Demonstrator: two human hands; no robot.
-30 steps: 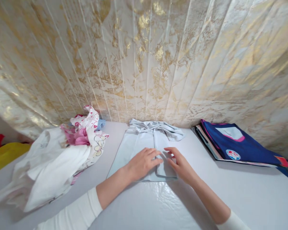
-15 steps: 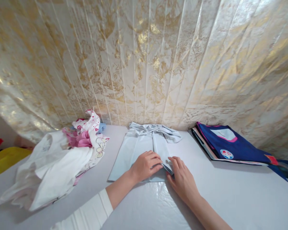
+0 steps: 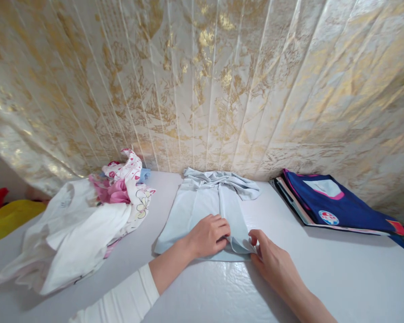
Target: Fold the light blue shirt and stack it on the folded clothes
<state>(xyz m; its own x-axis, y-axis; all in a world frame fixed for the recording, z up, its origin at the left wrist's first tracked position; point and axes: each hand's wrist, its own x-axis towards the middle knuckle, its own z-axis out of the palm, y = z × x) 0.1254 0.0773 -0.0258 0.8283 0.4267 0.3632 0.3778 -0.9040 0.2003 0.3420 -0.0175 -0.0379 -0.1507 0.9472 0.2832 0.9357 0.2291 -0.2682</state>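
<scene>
The pale blue cloth point(image 3: 205, 208) lies on the tabletop point(image 3: 188, 291) at 12 o'clock from me. The fingers of my left hand point(image 3: 208, 235) and right hand point(image 3: 272, 258) both pinch its top layer near its 5 o'clock corner. A messy clothes heap point(image 3: 77, 242) sits at 10 o'clock, a dark blue stack point(image 3: 353, 208) at 2 o'clock.

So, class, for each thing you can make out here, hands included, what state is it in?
Pale blue garment: laid out, far end bunched, near edge partly lifted
Left hand: fingers curled, gripping that edge
Right hand: pinching its corner
White garment: loosely heaped, crumpled
Pink cloth: crumpled
Navy garment: folded, atop a stack
Backdrop: upright, creased
</scene>
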